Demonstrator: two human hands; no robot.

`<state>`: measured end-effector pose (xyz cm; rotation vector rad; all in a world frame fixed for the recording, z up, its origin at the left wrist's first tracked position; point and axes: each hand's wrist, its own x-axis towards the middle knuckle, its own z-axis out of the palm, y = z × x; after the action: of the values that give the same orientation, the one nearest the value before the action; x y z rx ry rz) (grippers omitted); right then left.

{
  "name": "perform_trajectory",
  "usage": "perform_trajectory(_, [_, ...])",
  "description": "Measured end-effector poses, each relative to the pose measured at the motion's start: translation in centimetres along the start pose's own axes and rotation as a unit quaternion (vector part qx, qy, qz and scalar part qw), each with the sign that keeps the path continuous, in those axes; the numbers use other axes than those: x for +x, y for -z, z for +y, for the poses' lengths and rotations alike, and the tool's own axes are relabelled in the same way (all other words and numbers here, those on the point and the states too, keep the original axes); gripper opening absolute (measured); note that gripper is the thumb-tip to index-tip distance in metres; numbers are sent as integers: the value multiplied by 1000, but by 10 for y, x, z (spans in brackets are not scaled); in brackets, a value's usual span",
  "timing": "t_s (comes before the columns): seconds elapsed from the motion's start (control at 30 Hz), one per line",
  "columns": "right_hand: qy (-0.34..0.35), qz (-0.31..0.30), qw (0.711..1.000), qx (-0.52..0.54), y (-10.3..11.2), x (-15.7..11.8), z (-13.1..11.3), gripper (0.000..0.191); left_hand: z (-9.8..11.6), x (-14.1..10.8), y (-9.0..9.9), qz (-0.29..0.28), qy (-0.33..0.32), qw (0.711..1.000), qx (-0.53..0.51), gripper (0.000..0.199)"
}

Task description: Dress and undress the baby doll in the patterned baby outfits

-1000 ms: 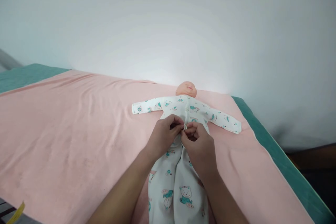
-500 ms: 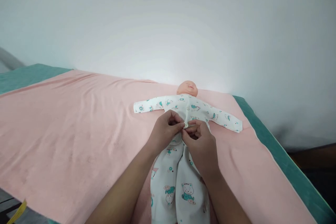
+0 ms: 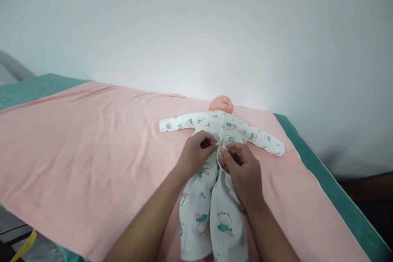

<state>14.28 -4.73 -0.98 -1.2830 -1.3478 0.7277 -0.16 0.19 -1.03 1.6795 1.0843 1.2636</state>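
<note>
A baby doll (image 3: 221,104) lies on its back, arms spread, in a white printed top (image 3: 206,120) and matching white printed trousers (image 3: 196,213). My left hand (image 3: 199,150) pinches the top's front edge near a small button (image 3: 220,145) at the belly. On the other side of the opening, my right hand (image 3: 242,168) grips the lower front edge of the top between thumb and fingers. The fingertips of both hands are close together over the doll's middle. Another button (image 3: 222,125) shows higher on the chest.
Under the doll a pink blanket (image 3: 76,163) is spread over a green cover (image 3: 322,176). A pale wall (image 3: 184,28) stands behind. At the lower left is a yellow strip (image 3: 24,246), and a dark brown piece of furniture (image 3: 371,192) is at the right edge.
My right hand has shifted slightly right and down, drawing the top's lower edge with it. My left hand stays near the button. The whole view has shifted a little.
</note>
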Motion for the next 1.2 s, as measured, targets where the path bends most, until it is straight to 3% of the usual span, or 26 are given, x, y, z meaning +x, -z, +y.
perform_trajectory(0.13, [77, 71, 991, -87, 5, -2, 3, 19, -3, -7, 2, 29, -62, 997, 38, 6])
perform_trajectory(0.23, [133, 90, 976, -146, 9, -4, 6, 17, -6, -21, 6, 44, -60, 996, 42, 9])
perform_trajectory(0.4, [178, 58, 969, -159, 13, -14, 12, 13, -16, -53, 14, 69, -20, 996, 43, 12])
perform_trajectory(0.53, [206, 29, 967, -150, 18, -23, 19, 7, -29, -71, 21, 78, -13, 996, 47, 26])
perform_trajectory(0.63, [231, -6, 960, -158, 24, -31, 23, 13, -37, -79, 23, 83, -15, 995, 62, 35])
perform_trajectory(0.73, [241, -22, 955, -171, 27, -37, 26, 21, -37, -81, 23, 95, 9, 991, 98, 26])
perform_trajectory(0.9, [232, 29, 952, -197, 24, -38, 27, 17, -33, -76, 22, 102, 53, 976, 183, 7])
perform_trajectory(1.0, [226, 51, 951, -207, 23, -36, 29, 14, -32, -78, 24, 115, 80, 975, 173, 5])
perform_trajectory(1.1, [234, 84, 949, -194, 24, -36, 29, 13, -31, -86, 24, 153, 51, 980, 119, 5])
perform_trajectory(1.2, [255, 117, 943, -176, 25, -38, 28, 15, -30, -91, 24, 124, -9, 987, 107, 6])
